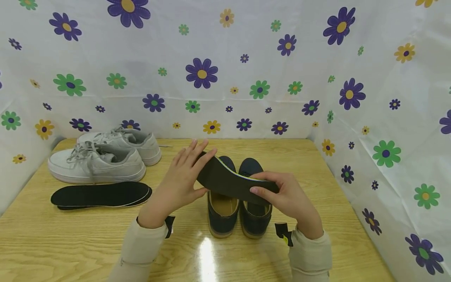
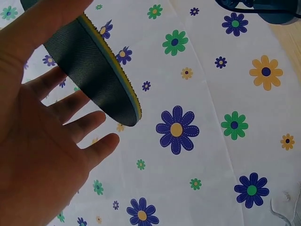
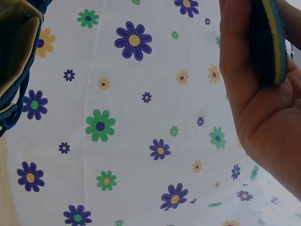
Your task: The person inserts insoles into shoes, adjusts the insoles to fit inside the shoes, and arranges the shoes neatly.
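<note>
1 white flower-printed cloth backdrop [image 1: 158,47] stands behind the light wooden table [image 1: 63,243]. From my remote seat I see 2 white lace-up sneakers [image 1: 119,172], the nearer partly hiding the other. 2 navy low shoes [image 1: 222,224] with tan lining inside are partly hidden by a dark, bent insole [image 1: 236,185] with a yellow-and-blue edge, held above them. 2 flat black insoles [image 1: 102,194] overlap near the sneakers. The right hand [image 1: 289,192] pinches 1 end of the bent insole; the left hand [image 1: 177,187], fingers straight and spread, touches the other.
</note>
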`<state>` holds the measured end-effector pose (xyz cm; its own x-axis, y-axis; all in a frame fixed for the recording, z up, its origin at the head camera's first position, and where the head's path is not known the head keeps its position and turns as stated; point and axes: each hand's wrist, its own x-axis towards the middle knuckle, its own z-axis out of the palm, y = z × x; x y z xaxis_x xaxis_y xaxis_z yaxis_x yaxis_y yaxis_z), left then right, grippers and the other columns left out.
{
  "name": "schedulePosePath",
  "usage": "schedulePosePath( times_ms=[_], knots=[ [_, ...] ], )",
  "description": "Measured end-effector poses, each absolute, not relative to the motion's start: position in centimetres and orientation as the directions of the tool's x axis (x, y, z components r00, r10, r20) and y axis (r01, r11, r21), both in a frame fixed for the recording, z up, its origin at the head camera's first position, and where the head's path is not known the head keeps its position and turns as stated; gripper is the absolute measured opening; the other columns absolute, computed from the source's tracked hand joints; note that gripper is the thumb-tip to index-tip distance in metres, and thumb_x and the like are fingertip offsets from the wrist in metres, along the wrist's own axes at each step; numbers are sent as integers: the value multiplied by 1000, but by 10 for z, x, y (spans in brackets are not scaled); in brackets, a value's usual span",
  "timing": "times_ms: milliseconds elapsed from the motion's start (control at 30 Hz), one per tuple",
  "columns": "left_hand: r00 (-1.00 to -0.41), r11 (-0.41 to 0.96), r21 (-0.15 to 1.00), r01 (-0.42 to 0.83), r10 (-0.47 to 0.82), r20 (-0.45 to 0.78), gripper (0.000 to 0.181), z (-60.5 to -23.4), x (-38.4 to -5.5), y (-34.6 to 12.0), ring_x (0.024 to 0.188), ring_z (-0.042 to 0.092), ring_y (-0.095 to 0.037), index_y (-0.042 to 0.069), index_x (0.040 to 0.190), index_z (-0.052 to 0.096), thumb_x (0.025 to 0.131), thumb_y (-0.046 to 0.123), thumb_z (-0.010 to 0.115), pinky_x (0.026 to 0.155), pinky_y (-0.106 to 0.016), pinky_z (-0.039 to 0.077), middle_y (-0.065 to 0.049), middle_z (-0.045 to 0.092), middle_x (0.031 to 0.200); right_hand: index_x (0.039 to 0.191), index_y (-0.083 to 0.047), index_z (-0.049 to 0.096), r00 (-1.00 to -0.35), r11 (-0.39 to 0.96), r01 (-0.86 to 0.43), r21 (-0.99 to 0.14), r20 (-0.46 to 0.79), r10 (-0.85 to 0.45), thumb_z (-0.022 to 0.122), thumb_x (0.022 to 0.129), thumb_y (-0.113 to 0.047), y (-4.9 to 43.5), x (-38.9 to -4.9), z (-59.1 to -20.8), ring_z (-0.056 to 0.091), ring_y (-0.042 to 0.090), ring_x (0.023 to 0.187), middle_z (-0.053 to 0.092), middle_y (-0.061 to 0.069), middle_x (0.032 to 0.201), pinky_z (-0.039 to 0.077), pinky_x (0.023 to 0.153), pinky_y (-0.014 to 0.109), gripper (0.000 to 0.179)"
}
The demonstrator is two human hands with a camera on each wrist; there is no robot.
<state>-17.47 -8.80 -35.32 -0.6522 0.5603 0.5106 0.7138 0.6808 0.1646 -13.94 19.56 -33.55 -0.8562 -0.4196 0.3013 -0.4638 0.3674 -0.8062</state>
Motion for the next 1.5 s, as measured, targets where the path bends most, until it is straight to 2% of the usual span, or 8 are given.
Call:
schedulePosePath(
  times_ms=[167,267,433,600,800,1067,1333,1500],
  knots=[
    [-647,678,159,717,564,513,105,-354,-175,-87,142,21,-39,11,144,33,58,18,93,110,-58,22,-15,25,155,108,-9,72,-864,440,-479,-760,321,-388,71,87,-11,192,-135,-333,59,11,70,71,2,95,50,63,24,21],
    [-647,676,169,718,558,520,103,-354,-174,-87,142,22,-36,10,143,34,58,17,93,111,-57,22,-15,27,154,115,-11,69,-856,496,-515,-699,385,-345,72,87,-12,189,-131,-331,64,11,81,70,0,104,52,72,26,28],
    [-645,681,166,714,546,535,100,-353,-172,-84,140,27,-35,7,142,36,60,17,93,111,-56,23,-15,33,151,123,-7,64,-702,626,-648,-435,659,-269,78,80,-7,178,-125,-328,59,22,110,65,7,115,47,93,37,46],
    [-622,686,134,715,537,569,99,-352,-169,-80,137,33,-36,5,140,38,59,20,93,110,-56,26,-16,39,146,126,-2,60,-563,670,-706,-231,756,-333,85,72,-15,160,-123,-328,56,31,108,60,15,117,46,93,43,61],
    [-590,688,101,719,527,611,99,-352,-166,-74,133,38,-37,4,139,40,58,23,94,106,-56,31,-19,44,141,134,0,52,-570,742,-667,-72,691,-445,90,64,-26,136,-125,-338,50,34,115,53,16,127,41,98,48,83],
    [-547,672,62,738,541,639,95,-351,-163,-68,129,41,-36,4,137,42,59,25,93,104,-54,33,-18,46,138,135,2,49,-633,828,-559,-40,665,-396,93,59,-12,126,-126,-346,49,36,116,49,18,131,41,98,49,89],
    [-546,674,68,735,529,649,92,-350,-163,-70,132,40,-35,7,137,44,62,24,93,107,-54,30,-16,46,140,127,1,58,-605,841,-540,-26,707,-366,93,59,-13,125,-130,-348,56,33,103,57,15,113,46,94,44,77],
    [-547,684,106,721,470,692,95,-349,-165,-74,133,38,-38,6,139,42,60,22,93,105,-56,31,-19,42,142,118,1,64,-591,833,-549,-71,738,-326,92,62,-13,129,-134,-347,59,30,88,58,13,100,53,79,39,64]
  ],
)
